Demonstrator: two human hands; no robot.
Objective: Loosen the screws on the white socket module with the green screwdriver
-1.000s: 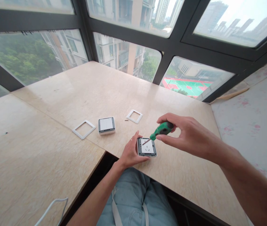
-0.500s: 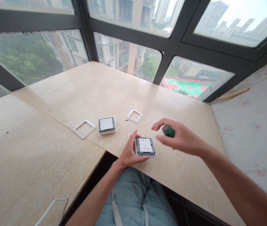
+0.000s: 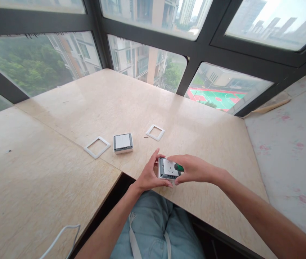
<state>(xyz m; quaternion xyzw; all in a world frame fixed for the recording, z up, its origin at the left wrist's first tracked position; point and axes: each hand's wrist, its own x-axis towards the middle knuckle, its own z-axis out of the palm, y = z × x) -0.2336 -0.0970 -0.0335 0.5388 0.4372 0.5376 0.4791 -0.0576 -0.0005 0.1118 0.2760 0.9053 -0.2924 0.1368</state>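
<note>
A grey-and-white wall socket is lifted a little off the beige table, held between both hands. My left hand grips its left side with thumb and fingers. My right hand closes on its right edge while a green-handled screwdriver stays tucked in that palm, only a bit of the handle showing.
A second grey-and-white switch module lies on the table, with a white square frame to its left and another white frame further right. A small dark screw lies beside that frame. A white cable curls at the lower left.
My right hand pulled the screwdriver tip off the socket, turned the tool into the palm, then came down onto the socket's right edge. The socket has tilted up slightly.
</note>
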